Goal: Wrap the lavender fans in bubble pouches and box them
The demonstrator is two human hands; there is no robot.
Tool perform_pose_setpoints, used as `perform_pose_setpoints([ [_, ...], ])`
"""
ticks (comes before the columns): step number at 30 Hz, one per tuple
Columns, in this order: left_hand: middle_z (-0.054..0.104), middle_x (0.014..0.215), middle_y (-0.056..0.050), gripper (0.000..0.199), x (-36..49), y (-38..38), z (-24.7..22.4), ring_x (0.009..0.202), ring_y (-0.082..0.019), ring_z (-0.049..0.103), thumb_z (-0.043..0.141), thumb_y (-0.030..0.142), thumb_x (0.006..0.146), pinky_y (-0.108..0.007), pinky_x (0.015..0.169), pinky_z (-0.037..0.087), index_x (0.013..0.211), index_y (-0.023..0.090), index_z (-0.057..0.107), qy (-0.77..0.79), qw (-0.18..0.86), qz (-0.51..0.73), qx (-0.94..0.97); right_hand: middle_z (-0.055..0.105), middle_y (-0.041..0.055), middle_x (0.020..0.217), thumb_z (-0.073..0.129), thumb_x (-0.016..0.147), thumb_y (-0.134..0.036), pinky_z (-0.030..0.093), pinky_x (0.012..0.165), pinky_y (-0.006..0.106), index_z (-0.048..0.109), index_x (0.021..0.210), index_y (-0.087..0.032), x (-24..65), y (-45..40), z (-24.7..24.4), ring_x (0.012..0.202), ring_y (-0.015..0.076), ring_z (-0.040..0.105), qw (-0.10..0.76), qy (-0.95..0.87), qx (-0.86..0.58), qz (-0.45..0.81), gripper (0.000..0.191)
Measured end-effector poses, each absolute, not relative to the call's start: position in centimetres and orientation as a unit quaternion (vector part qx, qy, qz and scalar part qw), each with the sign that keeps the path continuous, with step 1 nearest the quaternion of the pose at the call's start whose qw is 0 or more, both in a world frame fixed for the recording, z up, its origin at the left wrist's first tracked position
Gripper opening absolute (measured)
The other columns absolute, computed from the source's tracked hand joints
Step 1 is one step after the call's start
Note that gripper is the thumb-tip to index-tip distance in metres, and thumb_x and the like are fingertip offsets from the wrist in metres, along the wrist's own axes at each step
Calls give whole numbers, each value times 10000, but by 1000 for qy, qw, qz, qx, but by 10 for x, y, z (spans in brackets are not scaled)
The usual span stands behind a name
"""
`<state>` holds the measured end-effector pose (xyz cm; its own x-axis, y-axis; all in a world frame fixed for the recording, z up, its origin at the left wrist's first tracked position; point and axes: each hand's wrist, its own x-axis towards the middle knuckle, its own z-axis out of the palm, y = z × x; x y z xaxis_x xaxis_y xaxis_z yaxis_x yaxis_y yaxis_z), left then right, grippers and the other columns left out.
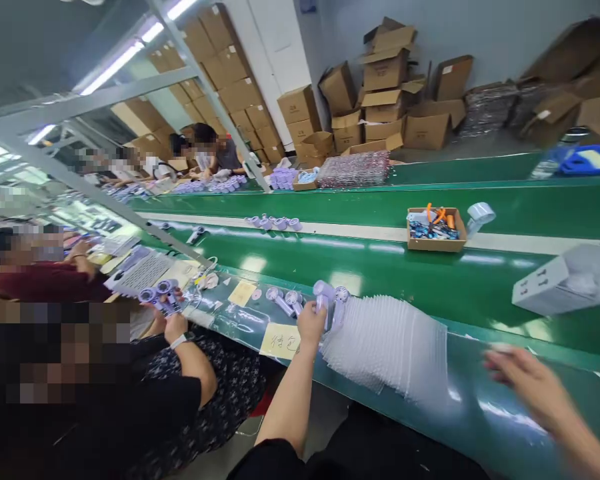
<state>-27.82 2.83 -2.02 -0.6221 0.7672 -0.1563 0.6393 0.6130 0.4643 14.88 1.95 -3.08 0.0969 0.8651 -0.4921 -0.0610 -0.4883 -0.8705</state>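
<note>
My left hand is closed round the handle of a light purple handheld fan, at the near edge of the bench. Right beside it is a second purple fan; whether my hand grips that one too, I cannot tell. A fanned-out stack of clear bubble-wrap bags lies just right of both fans. Two more fans rest left of my hand. My right hand hangs over the bench at the right, blurred, its fingers curled. Something whitish shows at its fingertips, too smeared to name.
A yellow paper note lies by my left wrist. Beyond runs a green conveyor with a carton of tools, a white box and several fans. A co-worker holding fans sits close at left.
</note>
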Motion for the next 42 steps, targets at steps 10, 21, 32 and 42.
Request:
perform_pose_setpoints([
  [10,588,1074,-115,361,-88,-24,-26,947,-223,549,529,444,833,-354,798,433,1042,150,538,463,290,196,814,694,37,797,736,683,-342,573,673,300,606,923,-168,74,10,-28,733,184,666,484,-98,-483,723,323],
  [21,586,980,-165,192,-59,-19,-56,980,-281,490,482,210,855,-404,769,349,977,102,583,288,35,-114,950,683,44,718,696,698,-202,594,598,292,589,881,-165,205,-58,-32,604,187,661,436,11,-545,716,216],
  [32,596,988,-161,260,-25,-24,-92,953,-277,523,574,290,818,-382,750,394,987,92,582,287,101,-164,938,675,31,654,675,704,-164,606,610,314,572,845,-171,228,-78,-52,588,192,663,432,60,-532,726,175],
  [42,640,931,-142,284,-8,-8,-86,887,-221,580,360,238,907,-336,772,437,928,100,608,383,191,-77,901,664,12,732,735,663,-189,575,602,284,590,880,-207,224,-97,-22,658,177,657,381,-14,-497,780,262],
])
